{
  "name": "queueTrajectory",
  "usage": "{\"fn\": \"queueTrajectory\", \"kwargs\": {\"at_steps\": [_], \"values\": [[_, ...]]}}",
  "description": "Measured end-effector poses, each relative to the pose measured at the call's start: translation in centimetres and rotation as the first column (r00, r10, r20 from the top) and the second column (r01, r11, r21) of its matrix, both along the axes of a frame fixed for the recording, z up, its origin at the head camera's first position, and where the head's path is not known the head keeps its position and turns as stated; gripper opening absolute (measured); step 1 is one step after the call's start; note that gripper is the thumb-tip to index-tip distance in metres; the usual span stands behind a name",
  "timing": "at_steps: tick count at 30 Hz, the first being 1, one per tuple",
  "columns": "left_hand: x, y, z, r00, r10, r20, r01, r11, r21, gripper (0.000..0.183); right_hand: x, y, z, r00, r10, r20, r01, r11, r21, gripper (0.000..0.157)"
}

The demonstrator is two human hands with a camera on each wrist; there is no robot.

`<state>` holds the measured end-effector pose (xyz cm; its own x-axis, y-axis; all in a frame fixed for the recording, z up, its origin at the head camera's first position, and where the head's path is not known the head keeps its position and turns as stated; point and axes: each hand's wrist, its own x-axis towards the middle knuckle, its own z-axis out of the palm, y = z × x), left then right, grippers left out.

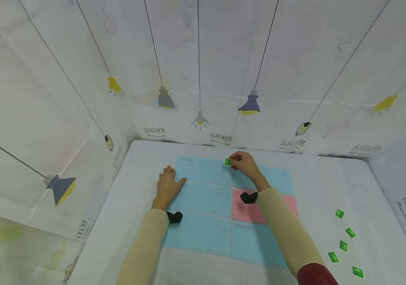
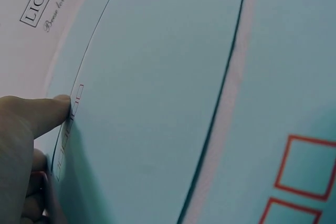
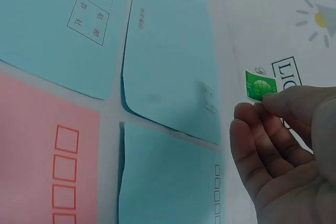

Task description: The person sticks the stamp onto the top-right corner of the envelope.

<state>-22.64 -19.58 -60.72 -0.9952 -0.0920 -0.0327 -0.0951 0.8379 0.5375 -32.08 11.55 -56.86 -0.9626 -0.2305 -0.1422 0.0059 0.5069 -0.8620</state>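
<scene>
My right hand (image 1: 246,165) pinches a small green stamp (image 1: 227,162) between thumb and fingertips, over the top right corner of the upper left blue envelope (image 1: 201,168). The right wrist view shows a white globe print on this stamp (image 3: 261,84). My left hand (image 1: 167,185) rests with fingers spread at the left edges of the upper and middle left envelopes. In the left wrist view, the thumb (image 2: 50,111) touches the edge of a blue envelope (image 2: 152,77) beside its row of small red boxes. Part of that row is hidden behind the hand.
More blue envelopes lie in two columns, among them the lower left one (image 1: 197,233) and lower right one (image 1: 252,245). A pink envelope (image 1: 242,211) lies middle right, partly under my right forearm. Several loose green stamps (image 1: 343,246) lie at the right of the white table (image 1: 317,170).
</scene>
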Motion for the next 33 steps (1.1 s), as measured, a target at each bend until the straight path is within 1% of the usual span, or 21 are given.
{"fn": "queueTrajectory", "kwargs": {"at_steps": [4, 8, 11, 16, 20, 25, 33], "values": [[-0.1, -0.1, -0.1, 1.0, -0.002, -0.002, 0.002, 1.0, -0.004, 0.074, -0.8, -1.3, -0.5, 1.0, 0.003, 0.026, -0.004, 1.0, 0.024, 0.021], [-0.1, 0.0, -0.2, 1.0, -0.004, -0.021, 0.004, 1.0, -0.003, 0.073, -1.1, -2.2, -0.9, 1.0, -0.002, 0.016, 0.0, 0.995, 0.096, 0.019], [-0.1, 0.0, -0.3, 0.999, 0.0, -0.032, 0.0, 1.0, 0.008, 0.072, -1.2, -2.8, -1.2, 1.0, -0.005, -0.01, 0.007, 0.987, 0.158, 0.017], [-0.1, -0.2, -0.5, 0.999, 0.008, -0.039, -0.008, 1.0, 0.007, 0.073, -1.2, -3.6, -1.7, 0.998, -0.011, -0.055, 0.023, 0.976, 0.218, 0.016], [-0.2, -0.3, -0.5, 0.999, 0.015, -0.042, -0.015, 1.0, 0.002, 0.073, -1.3, -4.2, -2.1, 0.994, 0.015, -0.106, 0.018, 0.954, 0.298, 0.015], [-0.2, -0.3, -0.5, 0.999, 0.016, -0.04, -0.016, 1.0, -0.002, 0.073, -1.3, -4.5, -2.3, 0.989, 0.016, -0.149, 0.035, 0.942, 0.332, 0.014], [0.0, -0.2, -0.4, 1.0, 0.02, -0.023, -0.02, 1.0, 0.001, 0.072, -1.0, -4.7, -2.2, 0.979, 0.036, -0.201, 0.038, 0.935, 0.352, 0.014]]}}
